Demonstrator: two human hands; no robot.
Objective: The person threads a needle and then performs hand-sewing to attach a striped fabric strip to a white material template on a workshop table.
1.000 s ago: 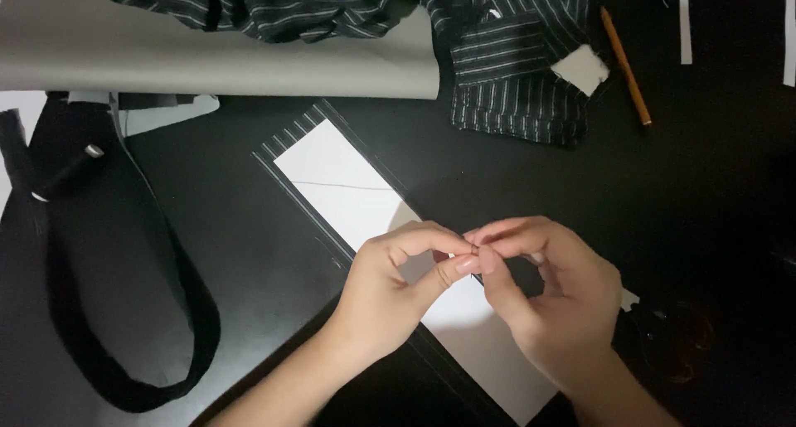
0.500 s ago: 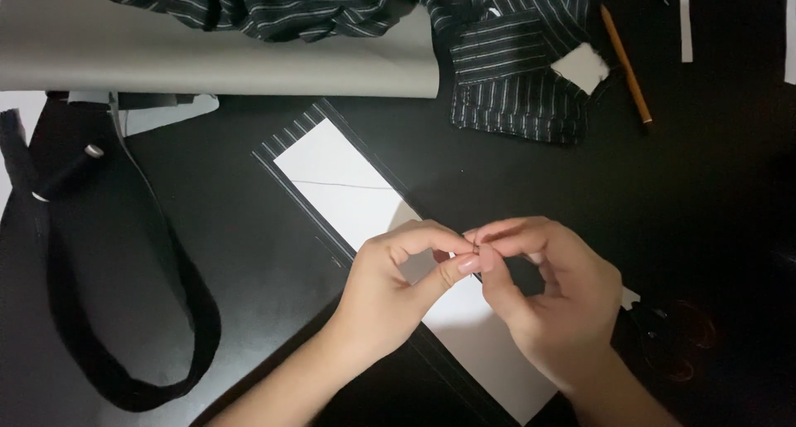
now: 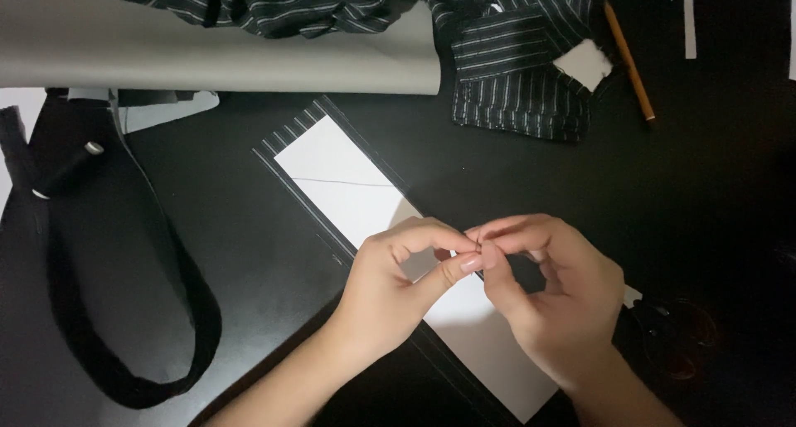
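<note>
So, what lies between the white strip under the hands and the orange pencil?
In the head view, only bare black table lies between the white strip and the orange pencil; the striped fabric piece sits just above that stretch.

Dim overall; dark table swallows detail, white strip bright, sharp focus.

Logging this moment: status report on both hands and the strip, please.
Left hand and right hand pinched together, fingertips touching, held item too small to tell. White strip flat on striped fabric beneath. Nothing blocking.
</note>
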